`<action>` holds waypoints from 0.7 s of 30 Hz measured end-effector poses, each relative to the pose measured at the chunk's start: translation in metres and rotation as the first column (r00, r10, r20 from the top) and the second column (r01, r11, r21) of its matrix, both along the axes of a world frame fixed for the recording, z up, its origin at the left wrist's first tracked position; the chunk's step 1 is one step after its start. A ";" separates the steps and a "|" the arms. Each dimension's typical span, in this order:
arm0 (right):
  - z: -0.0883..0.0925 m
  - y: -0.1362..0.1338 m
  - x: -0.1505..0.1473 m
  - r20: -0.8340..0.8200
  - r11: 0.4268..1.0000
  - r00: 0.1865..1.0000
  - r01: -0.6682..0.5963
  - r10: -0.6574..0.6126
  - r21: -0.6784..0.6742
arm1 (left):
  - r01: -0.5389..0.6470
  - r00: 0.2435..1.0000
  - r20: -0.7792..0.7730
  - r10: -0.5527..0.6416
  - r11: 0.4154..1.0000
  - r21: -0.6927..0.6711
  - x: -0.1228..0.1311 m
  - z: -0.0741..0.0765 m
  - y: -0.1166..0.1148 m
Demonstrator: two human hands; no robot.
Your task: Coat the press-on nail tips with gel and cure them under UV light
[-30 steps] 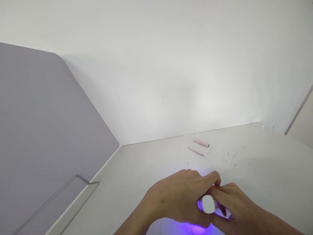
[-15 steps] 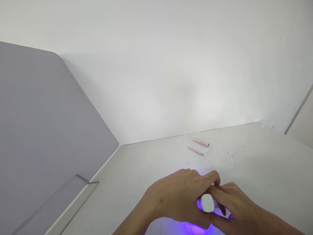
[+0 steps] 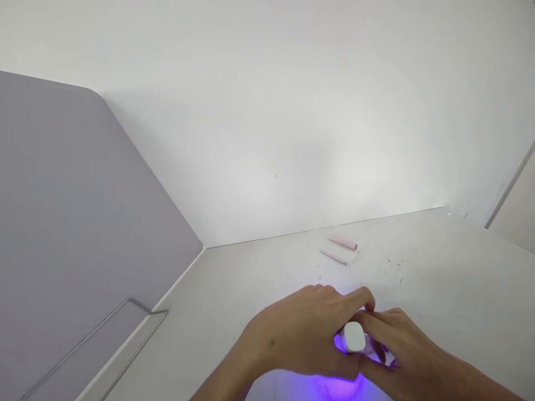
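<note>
A small white lamp (image 3: 354, 337), glowing violet like a UV lamp, is between my two hands at the bottom right of centre. Its rounded white end points up toward me. My left hand (image 3: 305, 334) is closed around it, back upward, with the index finger bent. From the right, my right hand (image 3: 399, 351) meets it, thumb and index finger curled beside the lamp's white end and touching the left hand. What those right fingers pinch is hidden. Violet light (image 3: 338, 387) falls on the surface beneath.
Two pale pink sticks, a thicker tube (image 3: 343, 241) and a thinner one (image 3: 333, 257), lie beyond my hands on the white table (image 3: 234, 301). Dark crumbs (image 3: 395, 269) are scattered to their right. At left stand a grey panel (image 3: 83, 195) and a bent metal rod (image 3: 137, 348); a white wall (image 3: 259, 111) rises behind.
Both hands and the lamp have shifted slightly up in the view. Their grip looks the same, and the pink sticks have stayed put.
</note>
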State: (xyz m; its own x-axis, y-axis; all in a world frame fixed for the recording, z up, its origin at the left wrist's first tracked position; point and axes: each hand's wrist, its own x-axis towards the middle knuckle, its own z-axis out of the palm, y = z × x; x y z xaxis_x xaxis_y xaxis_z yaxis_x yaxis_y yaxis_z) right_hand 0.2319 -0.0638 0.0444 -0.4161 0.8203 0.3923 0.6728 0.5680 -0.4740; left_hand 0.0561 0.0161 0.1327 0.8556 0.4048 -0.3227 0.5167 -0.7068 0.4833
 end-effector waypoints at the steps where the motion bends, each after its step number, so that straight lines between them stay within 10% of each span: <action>1: -0.001 0.000 0.001 0.007 1.000 1.000 -0.001 0.001 0.005 | 0.001 1.000 0.004 -0.001 1.000 0.004 0.000 -0.001 0.000; 21: -0.002 -0.001 0.000 0.035 0.999 0.999 0.012 -0.010 -0.045 | 0.007 1.000 0.008 -0.007 1.000 -0.002 0.002 0.000 0.001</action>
